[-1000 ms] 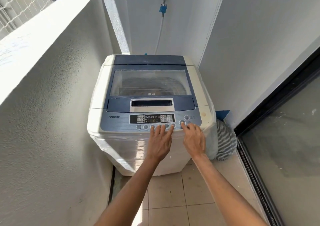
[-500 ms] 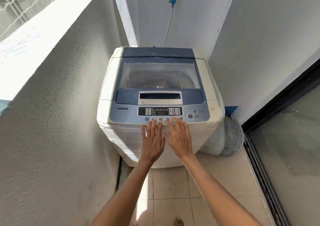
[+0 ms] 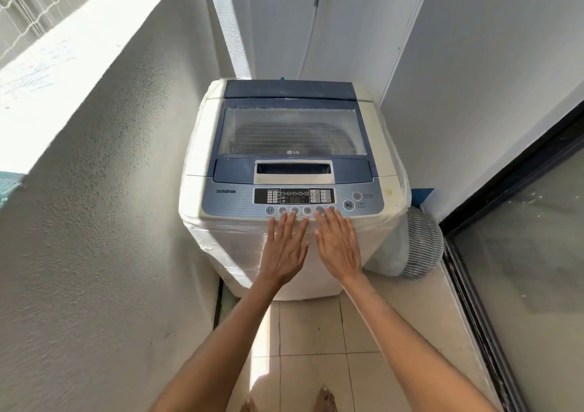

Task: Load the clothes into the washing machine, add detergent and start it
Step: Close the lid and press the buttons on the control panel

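A white top-loading washing machine with a blue control panel stands in the corner. Its clear lid is closed, and the ribbed drum shows through it. A row of round buttons runs along the panel's front edge, with the start/pause button at the right. My left hand and my right hand lie flat, fingers straight, side by side at the machine's front edge. Their fingertips reach the button row. Neither hand holds anything. No clothes or detergent are in sight.
A rough white parapet wall runs close along the left. A striped laundry bag sits on the floor at the machine's right. A dark-framed glass sliding door closes the right side. A water hose hangs behind. My bare toes show on the tiles.
My right hand has come off the start/pause button and moved left beside the left hand. The view has pulled back slightly, so both hands now sit at the panel's front edge.
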Tool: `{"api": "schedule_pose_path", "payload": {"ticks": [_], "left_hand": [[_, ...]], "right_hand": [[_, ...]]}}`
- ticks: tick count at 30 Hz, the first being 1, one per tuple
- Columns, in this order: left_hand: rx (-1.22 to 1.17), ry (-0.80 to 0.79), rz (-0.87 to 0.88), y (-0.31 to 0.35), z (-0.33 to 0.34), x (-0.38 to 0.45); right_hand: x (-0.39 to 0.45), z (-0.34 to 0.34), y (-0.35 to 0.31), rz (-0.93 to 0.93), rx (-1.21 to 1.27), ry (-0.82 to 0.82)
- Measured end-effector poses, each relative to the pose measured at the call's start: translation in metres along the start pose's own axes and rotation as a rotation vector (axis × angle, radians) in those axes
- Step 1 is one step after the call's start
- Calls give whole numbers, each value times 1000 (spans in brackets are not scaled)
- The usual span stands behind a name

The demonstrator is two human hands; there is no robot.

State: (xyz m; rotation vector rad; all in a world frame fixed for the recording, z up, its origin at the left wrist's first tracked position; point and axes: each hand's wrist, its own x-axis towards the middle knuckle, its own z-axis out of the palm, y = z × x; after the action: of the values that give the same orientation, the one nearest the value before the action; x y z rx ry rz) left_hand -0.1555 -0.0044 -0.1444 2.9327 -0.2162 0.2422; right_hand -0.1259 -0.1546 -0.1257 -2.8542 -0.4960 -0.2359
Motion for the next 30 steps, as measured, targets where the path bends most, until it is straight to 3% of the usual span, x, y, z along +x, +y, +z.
{"api": "schedule_pose_path", "payload": {"ticks": [5,12,17,22,26,30], "left_hand": [[8,7,-14,23,4,14],[63,39,14,19,7,15],[77,-14,-9,22,5,16],[62,-147,-21,25,-18,18],[59,-143,-25,25,-34,24],[4,-142,-43,26,-47,34]], "right_hand": [[-1,-11,37,-3,-18,16],[22,-33,35,-96,-121,132],[47,-59,17,-40,-199,-85],[42,-66,14,20,-238,-186],[29,-69,21,75,-97,-208],[32,-64,11,-21,64,-255]]}}
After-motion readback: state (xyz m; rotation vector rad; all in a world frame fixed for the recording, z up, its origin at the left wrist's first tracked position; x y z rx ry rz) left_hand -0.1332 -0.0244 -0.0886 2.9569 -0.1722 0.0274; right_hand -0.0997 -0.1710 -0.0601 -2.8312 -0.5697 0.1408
